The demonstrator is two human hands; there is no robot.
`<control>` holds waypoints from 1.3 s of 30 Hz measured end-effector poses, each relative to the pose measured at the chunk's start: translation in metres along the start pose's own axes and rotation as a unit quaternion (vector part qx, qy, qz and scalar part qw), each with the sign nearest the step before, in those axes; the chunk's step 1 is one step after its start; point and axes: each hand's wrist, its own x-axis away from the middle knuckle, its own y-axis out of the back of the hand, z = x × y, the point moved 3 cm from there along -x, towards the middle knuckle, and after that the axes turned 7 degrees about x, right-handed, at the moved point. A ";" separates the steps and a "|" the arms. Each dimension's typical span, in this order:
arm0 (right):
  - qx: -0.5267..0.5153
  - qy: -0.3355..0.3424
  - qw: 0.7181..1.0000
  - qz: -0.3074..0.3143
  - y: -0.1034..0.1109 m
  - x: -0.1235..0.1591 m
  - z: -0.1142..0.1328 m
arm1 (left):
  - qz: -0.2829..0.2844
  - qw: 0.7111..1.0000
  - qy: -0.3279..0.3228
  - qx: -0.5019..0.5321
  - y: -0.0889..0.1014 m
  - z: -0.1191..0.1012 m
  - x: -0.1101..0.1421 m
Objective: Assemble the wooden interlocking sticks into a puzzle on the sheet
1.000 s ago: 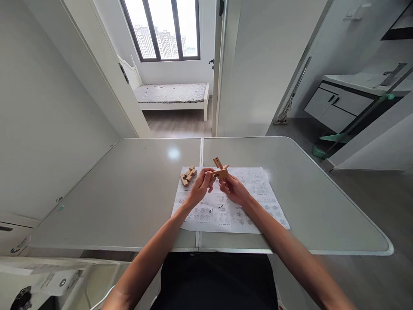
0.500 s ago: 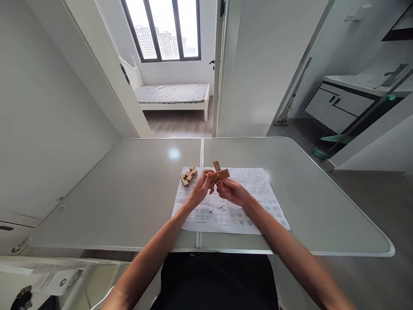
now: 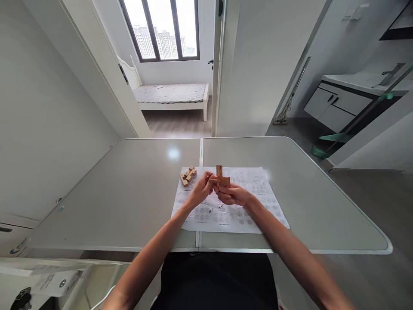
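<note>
Between my hands, above a printed diagram sheet (image 3: 251, 217), are crossed wooden puzzle pieces (image 3: 224, 181), one bar upright and another lying sideways. My left hand (image 3: 204, 186) pinches a thin bar at the left of the crossing. From below and the right, my right hand (image 3: 232, 194) grips the joined pieces, its fingers curled under them. How the pieces interlock is partly hidden by my fingers. More wooden puzzle pieces (image 3: 188, 175) lie in a small pile at the sheet's upper left corner. Two small metallic-looking scraps (image 3: 211, 210) rest on the sheet below my hands.
The grey table (image 3: 135, 193) has a seam down its middle and a pale raised edge. Past its far side, a doorway shows a bed (image 3: 174, 94) beneath a window. A sink cabinet (image 3: 338, 103) and a mop stand off to the right.
The crossed pieces have turned in my hands: the upper bar, leaning left before, now stands straight up, and the side bar lies level. My right hand has dropped slightly.
</note>
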 end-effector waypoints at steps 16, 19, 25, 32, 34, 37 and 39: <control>0.060 -0.034 0.997 0.028 -0.010 -0.007 -0.006 | -0.071 0.985 0.070 0.143 -0.003 0.002 0.003; 0.054 -0.022 0.998 0.014 -0.010 -0.010 -0.006 | -0.071 0.982 0.089 0.154 0.000 0.006 0.001; 0.035 0.007 0.998 -0.047 -0.006 -0.013 -0.005 | -0.086 0.977 0.115 0.156 0.004 0.011 -0.002; -0.068 0.079 0.981 -0.167 0.008 -0.013 0.003 | -0.120 0.963 0.135 0.201 0.003 0.014 -0.003; -0.102 0.104 0.967 -0.208 0.013 -0.013 0.006 | -0.116 0.964 0.137 0.198 0.003 0.013 -0.002; -0.151 0.146 0.938 -0.275 0.024 -0.011 0.010 | -0.111 0.964 0.142 0.196 0.002 0.012 -0.002; -0.170 0.171 0.917 -0.319 0.032 -0.007 0.011 | -0.109 0.964 0.143 0.194 0.003 0.013 -0.002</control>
